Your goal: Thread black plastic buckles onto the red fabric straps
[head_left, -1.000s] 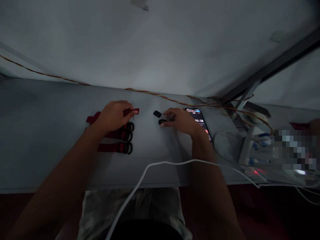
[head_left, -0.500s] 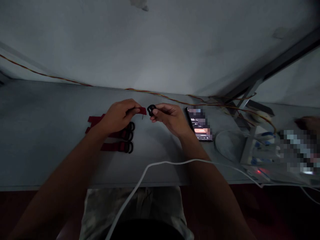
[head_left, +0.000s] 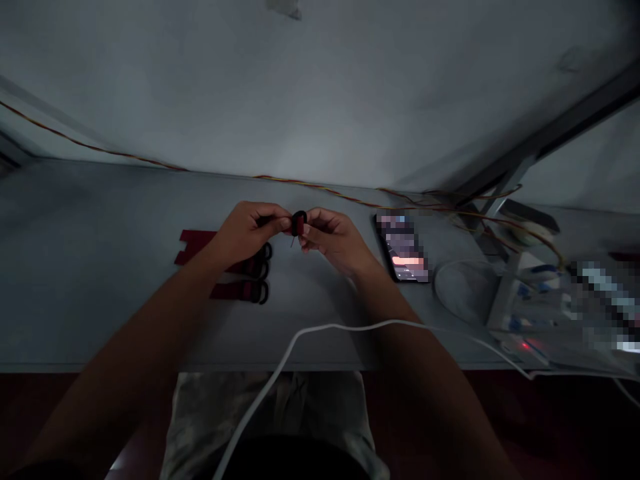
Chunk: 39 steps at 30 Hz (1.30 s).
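Note:
Above the grey table, my left hand and my right hand meet at a small black buckle. A red strap end shows at the buckle, beside my right fingertips. My left finger and thumb pinch at the buckle's left side; the rest of that strap is hidden. A thin thread or pin hangs just below. Under and beside my left forearm lie several red straps with black buckles at their right ends.
A lit phone lies right of my right hand. A white cable crosses in front of my forearms. Twisted wires run along the wall. A power strip and a second, blurred screen are at the right.
My hands have come together. The red strap end, earlier apart from the buckle, now shows at it. The hand at the far right has mostly left the view.

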Available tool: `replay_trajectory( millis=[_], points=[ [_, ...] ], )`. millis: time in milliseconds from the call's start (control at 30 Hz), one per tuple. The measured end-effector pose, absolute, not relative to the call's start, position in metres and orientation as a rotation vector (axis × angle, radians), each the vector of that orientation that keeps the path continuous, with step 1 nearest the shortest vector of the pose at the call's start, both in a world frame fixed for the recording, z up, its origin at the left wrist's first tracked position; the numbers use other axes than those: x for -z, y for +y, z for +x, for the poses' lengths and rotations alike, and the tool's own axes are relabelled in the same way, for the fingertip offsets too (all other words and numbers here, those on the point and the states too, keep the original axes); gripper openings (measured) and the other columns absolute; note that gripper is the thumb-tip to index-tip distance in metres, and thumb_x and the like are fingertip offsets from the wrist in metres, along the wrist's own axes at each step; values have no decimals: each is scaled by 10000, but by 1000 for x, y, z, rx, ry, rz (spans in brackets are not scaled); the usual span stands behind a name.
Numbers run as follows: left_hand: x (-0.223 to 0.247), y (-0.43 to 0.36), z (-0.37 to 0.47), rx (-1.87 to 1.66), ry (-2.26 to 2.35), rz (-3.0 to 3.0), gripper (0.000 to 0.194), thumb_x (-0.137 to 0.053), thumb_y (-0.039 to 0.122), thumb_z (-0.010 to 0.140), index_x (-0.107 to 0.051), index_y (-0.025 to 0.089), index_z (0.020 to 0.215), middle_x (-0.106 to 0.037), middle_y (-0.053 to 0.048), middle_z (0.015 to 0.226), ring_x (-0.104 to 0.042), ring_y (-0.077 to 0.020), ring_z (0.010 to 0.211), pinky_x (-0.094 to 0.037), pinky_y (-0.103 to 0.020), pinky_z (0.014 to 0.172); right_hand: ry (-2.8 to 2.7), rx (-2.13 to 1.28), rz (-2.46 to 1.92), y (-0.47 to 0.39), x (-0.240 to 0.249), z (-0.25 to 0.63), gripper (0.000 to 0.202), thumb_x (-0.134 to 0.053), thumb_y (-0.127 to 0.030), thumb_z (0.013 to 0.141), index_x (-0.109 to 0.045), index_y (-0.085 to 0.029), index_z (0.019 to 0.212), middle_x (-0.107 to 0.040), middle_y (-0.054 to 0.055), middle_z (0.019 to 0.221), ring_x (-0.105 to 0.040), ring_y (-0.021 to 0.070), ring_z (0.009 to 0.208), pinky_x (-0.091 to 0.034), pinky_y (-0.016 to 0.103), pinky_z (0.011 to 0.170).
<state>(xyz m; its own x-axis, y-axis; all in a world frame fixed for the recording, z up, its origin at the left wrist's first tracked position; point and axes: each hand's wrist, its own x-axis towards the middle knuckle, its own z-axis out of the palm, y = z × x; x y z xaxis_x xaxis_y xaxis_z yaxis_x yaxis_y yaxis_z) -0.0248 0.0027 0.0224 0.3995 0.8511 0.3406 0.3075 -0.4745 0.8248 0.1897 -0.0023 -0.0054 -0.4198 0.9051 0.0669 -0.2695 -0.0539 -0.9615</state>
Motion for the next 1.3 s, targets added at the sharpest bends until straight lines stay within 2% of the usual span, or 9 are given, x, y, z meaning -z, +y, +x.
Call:
replay_trajectory(
  millis=[167, 267, 467, 633, 867, 1000, 1100, 1200, 1300],
  points=[
    [-25, 2, -28, -940, 1019, 1741, 289, -828, 449, 792, -777, 165, 806, -685, -6, 637, -500, -83, 477, -388, -220, 466, -1309, -1752, -738, -4, 6, 188, 360, -916, -431, 771, -689, -189, 909, -642, -42, 690, -563, 76, 590, -486, 218, 600],
    [-24, 4, -31, -891, 1045, 1673, 387, -897, 519, 707, -758, 171, 804, -686, -3, 640, -457, -69, 442, -343, -216, 417, -1318, -1816, -736, -5, 4, 191, 355, -922, -408, 762, -692, -178, 903, -606, -54, 678, -524, 65, 565, -452, 219, 588],
    [-22, 11, -37, -942, 1160, 1835, 300, -892, 465, 735, -790, 188, 787, -749, -25, 713, -623, -117, 607, -476, -229, 584, -1341, -1757, -795, -1, -1, 202, 293, -895, -364, 780, -700, -174, 887, -592, -46, 751, -516, 53, 573, -402, 213, 563],
    [-13, 19, -48, -904, 1393, 2079, 315, -785, 539, 841, -807, 230, 789, -744, -23, 675, -613, -156, 597, -454, -280, 604, -1356, -1671, -1026, 3, -9, 219, 309, -893, -382, 719, -703, -180, 855, -608, -34, 704, -533, 78, 577, -366, 217, 522],
    [5, 29, -63, -550, 1687, 2477, 375, -661, 579, 921, -805, 254, 798, -754, -78, 765, -701, -292, 778, -490, -425, 825, -1959, -1610, -1553, 6, -22, 266, 173, -816, -358, 730, -770, -194, 701, -663, 8, 607, -517, 114, 537, -290, 250, 468],
    [4, 28, -60, -548, 1611, 2625, 424, -559, 562, 996, -808, 229, 910, -787, -107, 902, -711, -297, 867, -491, -415, 831, -2038, -1319, -1769, 7, -23, 278, 154, -816, -358, 768, -811, -205, 774, -727, 32, 681, -603, 168, 620, -402, 289, 564],
    [4, 28, -57, -598, 1539, 2667, 398, -548, 520, 1012, -805, 219, 960, -788, -108, 934, -709, -287, 910, -501, -403, 851, -1940, -1021, -1777, 10, -16, 269, 117, -772, -280, 829, -791, -187, 898, -771, 61, 824, -668, 199, 733, -484, 311, 678],
    [6, 29, -55, -644, 1476, 2675, 338, -571, 460, 1003, -804, 215, 998, -786, -112, 947, -707, -281, 920, -514, -402, 870, -1860, -668, -1674, 13, -1, 243, 197, -701, -309, 921, -763, -163, 1037, -779, 118, 1030, -693, 219, 859, -530, 357, 814],
    [8, 29, -53, -701, 1423, 2692, 333, -557, 431, 1008, -802, 206, 992, -786, -118, 938, -709, -280, 913, -520, -407, 878, -1956, -450, -1679, 16, 15, 219, 244, -755, -266, 878, -762, -151, 1092, -756, 164, 1113, -693, 277, 1006, -521, 423, 957]
  ],
)
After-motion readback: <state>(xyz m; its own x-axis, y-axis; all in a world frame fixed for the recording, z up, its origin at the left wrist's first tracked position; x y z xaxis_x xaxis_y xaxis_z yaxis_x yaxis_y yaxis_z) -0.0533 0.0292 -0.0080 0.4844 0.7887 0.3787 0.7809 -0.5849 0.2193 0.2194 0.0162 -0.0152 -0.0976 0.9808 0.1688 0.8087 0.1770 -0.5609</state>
